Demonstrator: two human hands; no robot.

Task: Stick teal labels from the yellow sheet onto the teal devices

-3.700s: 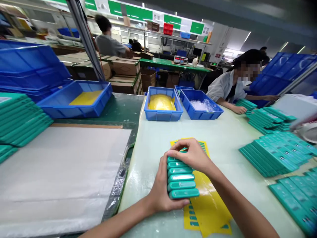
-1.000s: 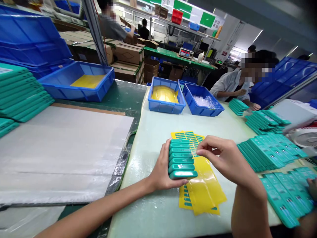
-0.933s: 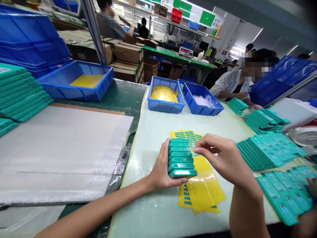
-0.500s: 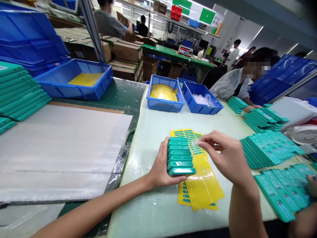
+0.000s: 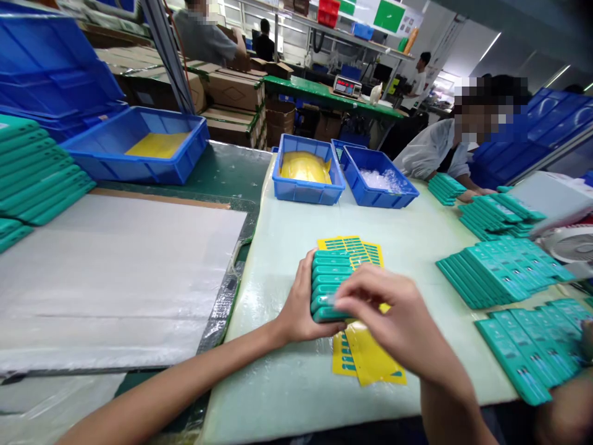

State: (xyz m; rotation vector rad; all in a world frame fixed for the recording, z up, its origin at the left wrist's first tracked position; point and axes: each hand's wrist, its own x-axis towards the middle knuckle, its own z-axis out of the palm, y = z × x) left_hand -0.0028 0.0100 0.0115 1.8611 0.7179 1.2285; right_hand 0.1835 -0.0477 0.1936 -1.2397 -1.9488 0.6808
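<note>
Several green cases [image 5: 330, 279] sit partly behind the right hand [image 5: 393, 309].

Cardboard boxes [image 5: 234, 93] are stacked near a green table [image 5: 296, 86]; a scale [image 5: 347, 88] (display [image 5: 346, 82] lit red) is set on it; a red bin [image 5: 328, 12] is held on a shelf [image 5: 388, 51].

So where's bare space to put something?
The pale mat is bare between the blue bins and the yellow sheets; the white sheeting left of it looks free. Crowded: the mat's right side, under teal stacks, and the middle, under the right hand.
</note>
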